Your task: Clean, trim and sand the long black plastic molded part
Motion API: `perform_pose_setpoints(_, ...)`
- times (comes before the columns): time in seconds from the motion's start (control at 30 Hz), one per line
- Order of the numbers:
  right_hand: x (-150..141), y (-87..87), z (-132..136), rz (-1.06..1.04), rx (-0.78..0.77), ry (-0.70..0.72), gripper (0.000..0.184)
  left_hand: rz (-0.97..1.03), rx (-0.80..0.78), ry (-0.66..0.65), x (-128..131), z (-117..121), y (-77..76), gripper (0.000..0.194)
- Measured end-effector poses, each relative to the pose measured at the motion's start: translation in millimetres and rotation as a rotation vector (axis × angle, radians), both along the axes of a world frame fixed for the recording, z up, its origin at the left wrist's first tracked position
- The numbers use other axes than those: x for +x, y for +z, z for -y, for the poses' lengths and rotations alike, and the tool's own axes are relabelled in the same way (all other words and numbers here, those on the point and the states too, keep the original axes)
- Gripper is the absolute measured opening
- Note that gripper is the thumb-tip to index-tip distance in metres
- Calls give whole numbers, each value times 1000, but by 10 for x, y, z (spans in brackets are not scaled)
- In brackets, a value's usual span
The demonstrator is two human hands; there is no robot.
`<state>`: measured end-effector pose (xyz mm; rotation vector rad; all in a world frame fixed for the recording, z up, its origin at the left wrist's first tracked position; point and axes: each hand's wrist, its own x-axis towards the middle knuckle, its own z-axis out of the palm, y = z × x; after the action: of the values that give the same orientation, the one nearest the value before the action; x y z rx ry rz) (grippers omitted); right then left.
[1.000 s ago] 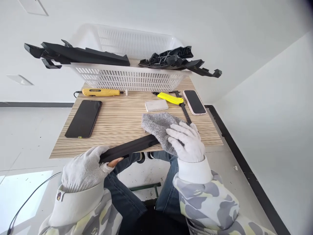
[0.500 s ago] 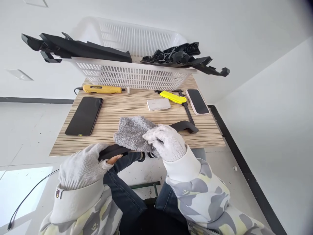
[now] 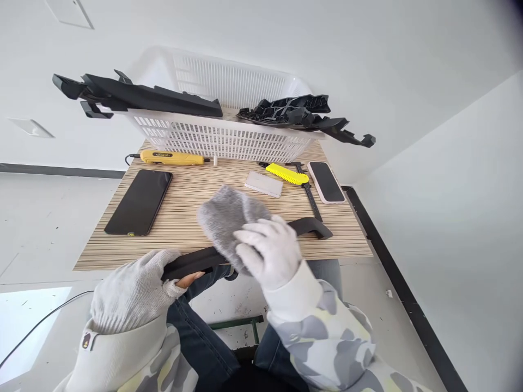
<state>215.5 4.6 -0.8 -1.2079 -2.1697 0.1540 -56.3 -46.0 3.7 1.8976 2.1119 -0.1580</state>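
My left hand (image 3: 133,291), in a pale knitted glove with a bare thumb, is closed round the near end of a long black plastic trim piece (image 3: 192,262). The piece slants across the front of the table, and its bent far end (image 3: 312,226) is by the calipers. A fluffy grey cloth (image 3: 226,223) lies over the middle of the piece, slightly blurred. My right hand (image 3: 272,250), also gloved, grips the cloth with bent fingers and presses it against the piece. Cloth and fingers hide the middle of the piece.
Behind stands a white plastic basket (image 3: 229,139) with black plastic parts (image 3: 151,100) across its rim. On the table (image 3: 192,196) are a dark phone (image 3: 141,201), yellow power tool (image 3: 174,158), whitish flat block (image 3: 263,184), yellow knife (image 3: 286,173), black calipers (image 3: 312,202) and pink-edged phone (image 3: 327,182).
My right hand has shifted slightly left and down, and the cloth has bunched and turned over the piece. My left hand keeps its hold. The whole view has tilted slightly.
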Motion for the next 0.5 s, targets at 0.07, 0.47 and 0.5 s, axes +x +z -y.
perform_pose_setpoints(0.07, -366, -1, 114, -3, -8, 105, 23, 4, -44, 0, -22, -11, 5, 58)
perform_pose_setpoints(0.47, 416, 23, -66, 90, 18, 90, 20, 17, -34, 10, -10, 10, 31, 60)
perform_pose_setpoints(0.5, 606, 29, -81, 127, -4, 20, 19, 15, -42, 16, -9, 11, 29, 59)
